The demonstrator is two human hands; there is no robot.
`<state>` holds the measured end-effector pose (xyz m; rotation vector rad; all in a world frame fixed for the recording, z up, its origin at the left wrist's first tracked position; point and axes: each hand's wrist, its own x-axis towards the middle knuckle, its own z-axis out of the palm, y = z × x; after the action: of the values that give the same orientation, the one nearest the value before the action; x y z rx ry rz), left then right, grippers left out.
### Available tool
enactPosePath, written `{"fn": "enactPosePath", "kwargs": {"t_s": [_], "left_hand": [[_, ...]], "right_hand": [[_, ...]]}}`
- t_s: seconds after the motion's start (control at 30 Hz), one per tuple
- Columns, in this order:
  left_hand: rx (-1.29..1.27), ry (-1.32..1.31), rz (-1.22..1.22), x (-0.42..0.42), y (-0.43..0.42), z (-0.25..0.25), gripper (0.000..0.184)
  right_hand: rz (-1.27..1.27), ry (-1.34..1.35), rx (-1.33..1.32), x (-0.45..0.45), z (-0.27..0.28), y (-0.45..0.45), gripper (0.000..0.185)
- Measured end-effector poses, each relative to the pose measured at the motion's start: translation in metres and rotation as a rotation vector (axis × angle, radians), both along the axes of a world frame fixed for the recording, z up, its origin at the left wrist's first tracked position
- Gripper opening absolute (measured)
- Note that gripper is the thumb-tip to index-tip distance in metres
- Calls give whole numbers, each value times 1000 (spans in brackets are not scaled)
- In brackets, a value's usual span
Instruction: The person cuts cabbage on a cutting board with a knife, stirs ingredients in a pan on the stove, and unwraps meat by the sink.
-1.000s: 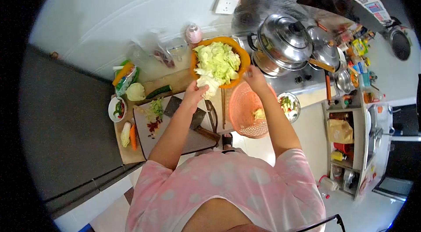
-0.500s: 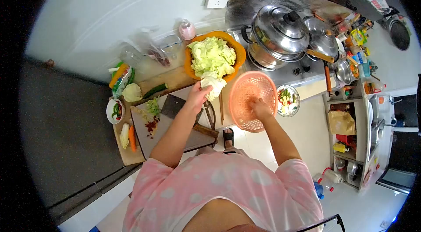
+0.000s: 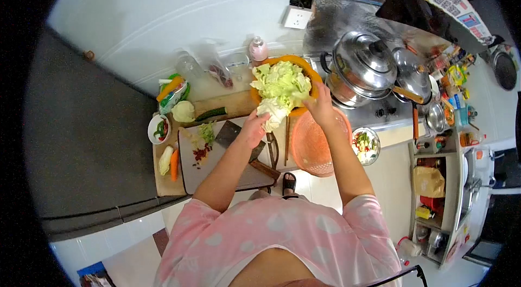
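Observation:
My left hand (image 3: pixel 255 128) is closed round a pale chunk of cabbage (image 3: pixel 274 111), held at the near rim of an orange bowl (image 3: pixel 316 76). Torn cabbage leaves (image 3: pixel 282 80) are heaped in that bowl. My right hand (image 3: pixel 322 106) reaches to the bowl's right edge, its thumb and fingers apart near the leaves. Under my right forearm is a pink plastic colander (image 3: pixel 315 148), partly hidden by the arm. A cleaver (image 3: pixel 230 135) lies on the cutting board (image 3: pixel 217 170), beside chopped greens (image 3: pixel 207 132) and dried red chillies (image 3: pixel 201 152).
A steel pot (image 3: pixel 362 64) stands on the stove at right, with a lidded pan (image 3: pixel 413 70) beside it. A glass bowl of chopped vegetables (image 3: pixel 365 146) sits right of the colander. At left are a carrot (image 3: pixel 174 165), a cucumber (image 3: pixel 210 114) and a white bowl (image 3: pixel 159 129).
My right hand has come up out of the colander to the orange bowl's right edge. My left hand still holds the cabbage chunk. The whole view has shifted slightly.

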<state>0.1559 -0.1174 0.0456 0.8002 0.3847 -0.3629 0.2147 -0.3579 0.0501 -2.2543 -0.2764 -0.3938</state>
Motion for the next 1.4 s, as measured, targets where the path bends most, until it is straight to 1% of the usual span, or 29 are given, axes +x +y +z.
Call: {"fn": "enactPosePath", "kwargs": {"t_s": [0.07, 0.1, 0.17, 0.2, 0.27, 0.3, 0.33, 0.4, 0.43, 0.53, 0.57, 0.63, 0.67, 0.7, 0.73, 0.8, 0.87, 0.93, 0.97, 1.07, 1.13, 1.17, 1.2, 1.23, 1.27, 1.3, 1.33, 1.37, 1.4], "left_hand": [[-8, -43, 20, -3, 9, -6, 48], [13, -38, 46, -5, 15, -16, 48], [99, 10, 115, -13, 22, -15, 46], [75, -8, 146, -19, 28, -19, 46], [28, -49, 203, -32, 43, -30, 45], [62, 18, 255, -42, 47, -21, 45], [65, 2, 288, -50, 55, -30, 44], [75, -27, 353, -70, 69, -43, 43], [93, 16, 427, -81, 73, -44, 44], [121, 56, 479, -112, 87, -37, 44], [149, 90, 508, -120, 90, -33, 45], [200, 151, 559, -131, 94, -24, 46], [188, 130, 531, -135, 99, -27, 47], [175, 108, 500, -138, 106, -33, 48], [160, 86, 465, -140, 113, -43, 48], [105, 116, 423, -144, 132, -88, 49], [79, 127, 408, -142, 133, -89, 49], [78, 127, 448, -143, 117, -50, 49], [91, 116, 387, -143, 120, -60, 50], [138, 109, 233, -139, 126, -95, 53], [169, 139, 162, -133, 106, -106, 56], [319, 149, 127, -132, 98, -145, 58], [400, 67, 118, -134, 91, -146, 60], [481, -18, 108, -136, 84, -147, 62], [563, -107, 101, -137, 79, -148, 64], [871, -169, 112, -140, 77, -135, 63], [1181, -230, 121, -144, 77, -110, 61], [1492, -293, 128, -147, 78, -91, 60], [1542, -431, 114, -150, 82, -83, 54]], "right_hand": [[-44, -130, -13, 10, 3, 17, 61], [-16, -147, 4, 6, 5, 25, 45], [129, 221, 75, -12, 1, 45, 33], [198, 406, 105, -24, -2, 54, 28], [377, 384, 77, -48, -27, 71, 14], [441, 438, 122, -61, -32, 81, 10], [507, 494, 167, -74, -38, 90, 7], [643, 435, 38, -94, -50, 109, 10], [707, 522, -37, -105, -50, 112, 19], [692, 424, -365, -133, -44, 127, 33], [695, 413, -473, -139, -40, 130, 44], [681, 487, -555, -149, -51, 136, 45], [668, 524, -599, -154, -63, 139, 46], [642, 495, -651, -159, -88, 143, 45], [619, 516, -619, -161, -87, 144, 46], [560, 558, -555, -163, -81, 142, 48], [427, 586, -401, -162, -69, 137, 47], [298, 608, -259, -164, -60, 130, 47], [253, 398, -219, -170, -62, 126, 45], [108, 554, 172, -176, -65, 113, 39], [60, 677, 213, -178, -41, 108, 33], [36, 737, 235, -178, -24, 106, 30], [12, 800, 259, -180, -17, 103, 28], [49, 554, 142, -182, -28, 98, 24], [54, 534, 109, -186, -31, 97, 23], [62, 515, 75, -191, -22, 102, 23], [73, 497, 44, -196, -19, 104, 22], [88, 438, -24, -200, -35, 102, 23], [111, 438, -49, -204, -30, 105, 26]]}}
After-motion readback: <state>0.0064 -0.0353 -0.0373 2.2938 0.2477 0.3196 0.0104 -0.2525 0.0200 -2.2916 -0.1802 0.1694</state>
